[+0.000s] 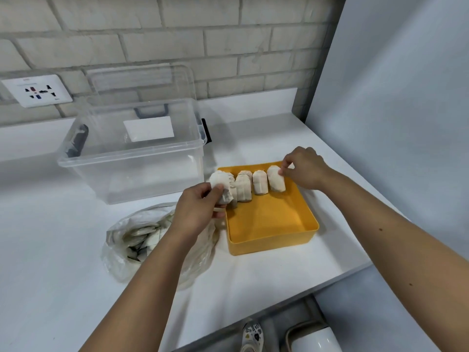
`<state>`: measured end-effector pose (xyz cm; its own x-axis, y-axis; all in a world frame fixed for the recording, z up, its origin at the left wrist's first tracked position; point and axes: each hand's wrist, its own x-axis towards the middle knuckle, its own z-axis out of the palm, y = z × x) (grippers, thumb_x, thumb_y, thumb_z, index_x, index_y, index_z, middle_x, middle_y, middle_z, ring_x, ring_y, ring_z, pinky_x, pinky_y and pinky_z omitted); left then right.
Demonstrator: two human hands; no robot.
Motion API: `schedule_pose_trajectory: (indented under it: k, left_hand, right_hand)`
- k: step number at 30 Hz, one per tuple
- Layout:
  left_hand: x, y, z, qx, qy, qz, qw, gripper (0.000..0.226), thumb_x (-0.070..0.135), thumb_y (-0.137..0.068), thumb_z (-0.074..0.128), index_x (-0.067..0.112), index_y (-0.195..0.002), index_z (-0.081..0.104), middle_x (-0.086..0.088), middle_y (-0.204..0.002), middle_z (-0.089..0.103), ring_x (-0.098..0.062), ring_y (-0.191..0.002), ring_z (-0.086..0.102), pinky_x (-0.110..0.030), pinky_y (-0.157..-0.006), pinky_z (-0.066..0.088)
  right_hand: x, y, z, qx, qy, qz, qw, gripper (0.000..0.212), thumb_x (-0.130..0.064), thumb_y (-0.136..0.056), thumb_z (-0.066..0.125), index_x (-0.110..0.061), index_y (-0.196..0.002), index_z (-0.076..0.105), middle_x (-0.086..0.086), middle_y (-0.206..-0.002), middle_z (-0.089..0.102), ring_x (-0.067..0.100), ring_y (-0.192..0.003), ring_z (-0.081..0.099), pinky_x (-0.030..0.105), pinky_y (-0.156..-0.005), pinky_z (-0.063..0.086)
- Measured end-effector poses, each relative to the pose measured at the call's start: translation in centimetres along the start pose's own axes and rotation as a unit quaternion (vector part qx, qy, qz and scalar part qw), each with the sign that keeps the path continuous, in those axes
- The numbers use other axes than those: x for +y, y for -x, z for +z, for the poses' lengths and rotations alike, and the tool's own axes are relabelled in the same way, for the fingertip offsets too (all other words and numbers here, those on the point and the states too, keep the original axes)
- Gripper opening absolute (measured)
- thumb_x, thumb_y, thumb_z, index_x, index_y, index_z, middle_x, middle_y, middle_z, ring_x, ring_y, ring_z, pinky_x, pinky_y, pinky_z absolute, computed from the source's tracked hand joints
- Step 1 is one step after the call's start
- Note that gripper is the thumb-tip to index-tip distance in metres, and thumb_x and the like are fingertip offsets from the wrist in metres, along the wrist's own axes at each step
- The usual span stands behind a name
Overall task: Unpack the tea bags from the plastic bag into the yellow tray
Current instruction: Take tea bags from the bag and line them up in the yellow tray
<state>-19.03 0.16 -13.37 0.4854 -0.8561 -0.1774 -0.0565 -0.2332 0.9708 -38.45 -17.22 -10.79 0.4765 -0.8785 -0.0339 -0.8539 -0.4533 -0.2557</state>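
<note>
Tea bags: stood in a row along far wall of yellow tray, more in plastic bag left of tray; left hand gripping a bunch, right hand pinching rightmost; likely light, soft, tearable, best pinched at edges.

Bare forearms — white clog studded with small charms.

no legible text; socket plate print too blurred

Bright even light, soft shadows, slight blur, wide-angle bending at edges.
</note>
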Motion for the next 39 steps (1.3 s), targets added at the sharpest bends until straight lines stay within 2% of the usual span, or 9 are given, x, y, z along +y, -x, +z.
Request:
schedule_pose_trajectory:
  k: [4, 7, 14, 19, 23, 27, 29, 32, 39]
  left_hand:
    - [-0.2, -0.2, 0.1, -0.001, -0.026, -0.006, 1.0, 0.022, 0.03, -0.101, 0.055, 0.017, -0.106, 0.072, -0.002, -0.09, 0.073, -0.016, -0.068, 0.069, -0.03, -0.067, 0.06]
    - [-0.3, -0.4, 0.3, -0.003, -0.035, 0.0, 0.999, 0.019, 0.034, -0.101, 0.055, 0.026, -0.101, 0.072, -0.001, -0.094, 0.072, -0.018, -0.072, 0.069, -0.037, -0.074, 0.061]
    - [-0.6, -0.8, 0.8, -0.006, -0.068, 0.033, 0.997, 0.011, 0.035, -0.1, 0.055, 0.039, -0.097, 0.065, 0.007, -0.093, 0.072, -0.015, -0.076, 0.068, -0.032, -0.072, 0.059]
    - [-0.7, -1.0, 0.9, 0.001, -0.053, 0.03, 0.998, 0.007, 0.027, -0.095, 0.067, 0.027, -0.101, 0.07, 0.003, -0.09, 0.071, -0.012, -0.076, 0.068, -0.024, -0.063, 0.059]
    - [-0.6, -1.0, 0.9, 0.002, -0.035, 0.021, 0.999, 0.012, 0.026, -0.092, 0.07, 0.02, -0.102, 0.071, 0.0, -0.089, 0.073, -0.01, -0.074, 0.068, -0.022, -0.06, 0.057]
    - [0.0, -0.7, 1.6, -0.016, -0.009, 0.021, 1.0, 0.016, 0.023, -0.092, 0.07, 0.012, -0.104, 0.073, -0.008, -0.094, 0.075, -0.014, -0.081, 0.071, -0.019, -0.058, 0.056]
    - [0.4, -0.5, 1.9, -0.017, -0.006, 0.022, 1.0, 0.016, 0.022, -0.092, 0.07, 0.011, -0.104, 0.073, -0.01, -0.096, 0.075, -0.017, -0.081, 0.07, -0.021, -0.06, 0.058]
    - [0.8, -0.3, 1.8, -0.009, 0.006, 0.032, 0.999, 0.007, 0.02, -0.092, 0.07, 0.015, -0.096, 0.073, -0.008, -0.091, 0.074, -0.012, -0.073, 0.068, -0.023, -0.06, 0.058]
    - [0.5, 0.6, -0.8, 0.051, 0.029, 0.048, 0.997, 0.008, 0.021, -0.094, 0.067, 0.023, -0.093, 0.074, 0.001, -0.083, 0.072, -0.006, -0.067, 0.066, -0.024, -0.062, 0.058]
  right_hand:
    - [1.0, -0.6, 2.5, 0.021, 0.079, 0.025, 0.996, 0.019, -0.04, -0.092, 0.059, -0.026, -0.099, 0.071, 0.003, -0.152, 0.034, 0.028, -0.14, 0.02, 0.044, -0.108, 0.021]
    - [1.9, -1.0, 3.8, 0.046, 0.089, 0.032, 0.994, 0.019, -0.039, -0.094, 0.057, -0.028, -0.098, 0.072, 0.003, -0.159, 0.022, 0.029, -0.147, 0.007, 0.047, -0.115, 0.01]
    - [2.1, -2.3, 4.5, 0.122, 0.118, 0.036, 0.985, 0.025, -0.041, -0.094, 0.056, -0.026, -0.105, 0.073, 0.004, -0.154, 0.035, 0.029, -0.146, 0.016, 0.046, -0.114, 0.014]
    - [1.8, -2.2, 4.5, 0.124, 0.125, 0.039, 0.984, 0.028, -0.039, -0.092, 0.057, -0.023, -0.109, 0.073, 0.004, -0.146, 0.046, 0.027, -0.142, 0.026, 0.043, -0.113, 0.016]
    - [-0.6, -0.4, 3.0, 0.172, -0.03, 0.027, 0.984, 0.023, -0.044, -0.086, 0.066, -0.03, -0.104, 0.072, -0.002, -0.128, 0.058, 0.02, -0.124, 0.044, 0.037, -0.101, 0.032]
    - [-4.9, 2.9, 0.4, -0.089, -0.37, -0.037, 0.924, 0.02, -0.04, -0.076, 0.079, -0.027, -0.091, 0.077, -0.009, -0.096, 0.073, 0.003, -0.092, 0.064, 0.022, -0.083, 0.049]
    - [-5.9, 3.7, 0.3, -0.108, -0.349, -0.068, 0.928, 0.017, -0.032, -0.076, 0.081, -0.02, -0.087, 0.076, -0.002, -0.085, 0.073, 0.005, -0.077, 0.063, 0.021, -0.073, 0.047]
    - [-5.9, 3.4, -0.2, -0.035, -0.304, -0.062, 0.95, 0.011, -0.023, -0.081, 0.078, -0.014, -0.086, 0.074, -0.007, -0.074, 0.069, 0.004, -0.065, 0.061, 0.02, -0.067, 0.048]
    - [-2.4, 0.6, -0.3, 0.013, -0.178, 0.033, 0.983, 0.022, -0.02, -0.09, 0.066, 0.002, -0.09, 0.068, 0.016, -0.082, 0.067, 0.024, -0.071, 0.06, 0.043, -0.073, 0.056]
